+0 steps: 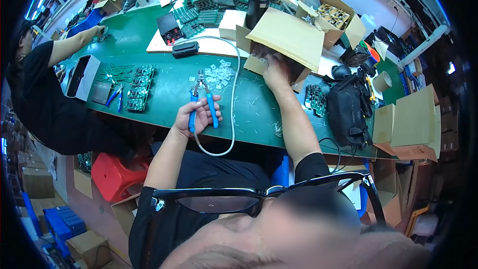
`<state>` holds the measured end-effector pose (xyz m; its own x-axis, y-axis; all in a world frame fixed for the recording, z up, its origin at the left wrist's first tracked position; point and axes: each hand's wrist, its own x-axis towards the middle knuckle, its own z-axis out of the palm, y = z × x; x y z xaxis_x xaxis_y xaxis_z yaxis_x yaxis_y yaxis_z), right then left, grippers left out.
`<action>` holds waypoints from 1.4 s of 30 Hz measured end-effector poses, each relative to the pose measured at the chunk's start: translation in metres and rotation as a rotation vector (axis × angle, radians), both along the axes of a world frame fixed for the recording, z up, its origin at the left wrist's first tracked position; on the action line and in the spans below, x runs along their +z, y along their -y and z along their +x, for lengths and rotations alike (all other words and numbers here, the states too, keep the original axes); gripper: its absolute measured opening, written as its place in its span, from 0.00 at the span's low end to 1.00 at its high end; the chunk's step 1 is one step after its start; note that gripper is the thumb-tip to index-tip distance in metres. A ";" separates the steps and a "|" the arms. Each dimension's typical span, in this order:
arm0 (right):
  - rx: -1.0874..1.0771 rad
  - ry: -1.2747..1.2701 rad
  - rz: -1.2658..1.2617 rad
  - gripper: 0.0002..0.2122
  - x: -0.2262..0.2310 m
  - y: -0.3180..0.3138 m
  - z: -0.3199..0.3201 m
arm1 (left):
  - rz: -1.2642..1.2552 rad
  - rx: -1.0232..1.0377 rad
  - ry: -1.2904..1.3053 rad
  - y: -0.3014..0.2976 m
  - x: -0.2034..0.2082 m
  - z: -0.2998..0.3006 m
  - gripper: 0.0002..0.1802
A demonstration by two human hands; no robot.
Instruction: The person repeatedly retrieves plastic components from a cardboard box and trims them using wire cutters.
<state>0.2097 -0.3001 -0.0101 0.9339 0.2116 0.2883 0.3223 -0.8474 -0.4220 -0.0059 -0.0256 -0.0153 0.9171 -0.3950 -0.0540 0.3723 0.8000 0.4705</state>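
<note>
In my left hand (201, 113) rests a pair of cutting pliers (213, 114) with blue ribbed handles. Its handles are spread apart, and its metal jaws point away from me. Just beyond the jaws lies a scatter of small clear plastic pieces (219, 73) on the green mat. My right hand (277, 68) reaches into the open side of a cardboard box (289, 35). Clear pieces show by its fingertips, but most of the fingers are hidden, so whether they grip anything is unclear. A white cable (238, 69) loops across the mat and ends near my left hand.
Stacked green circuit boards (206, 10) fill the back, beside a black thermos (258, 2). A black bag (347, 109) and a board (315, 98) lie at right. Leftward are more boards (141, 88) and blue-handled tools (115, 97). Another person's arm (74, 47) reaches across the far left.
</note>
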 end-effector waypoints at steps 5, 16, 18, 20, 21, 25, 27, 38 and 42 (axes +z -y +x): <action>-0.003 0.031 -0.021 0.14 -0.007 -0.001 0.007 | 0.027 -0.011 -0.013 -0.005 -0.005 -0.001 0.40; -0.032 -0.097 -0.059 0.17 0.000 -0.002 0.008 | 0.028 -0.009 -0.013 -0.003 -0.002 -0.003 0.40; -0.075 0.107 0.042 0.09 0.000 -0.004 0.006 | 0.043 -0.007 -0.017 -0.002 -0.001 -0.002 0.40; -0.024 0.079 0.172 0.09 0.007 -0.004 0.000 | 0.057 0.002 -0.023 -0.001 0.000 -0.003 0.40; 0.018 0.054 0.295 0.09 0.014 -0.004 -0.006 | 0.057 0.006 -0.023 -0.001 -0.002 -0.003 0.40; 0.238 -0.024 0.691 0.12 0.020 -0.013 -0.017 | 0.075 0.020 -0.030 -0.001 -0.003 -0.004 0.39; 0.287 -0.120 0.723 0.11 0.031 -0.014 -0.028 | 0.083 0.019 -0.043 0.000 0.000 -0.004 0.35; 0.653 -0.787 1.245 0.10 0.023 -0.044 -0.067 | 0.551 0.123 -0.165 0.018 0.040 -0.015 0.29; 0.730 -0.911 1.310 0.10 0.030 -0.044 -0.076 | 0.950 0.103 -0.108 0.023 0.059 -0.027 0.31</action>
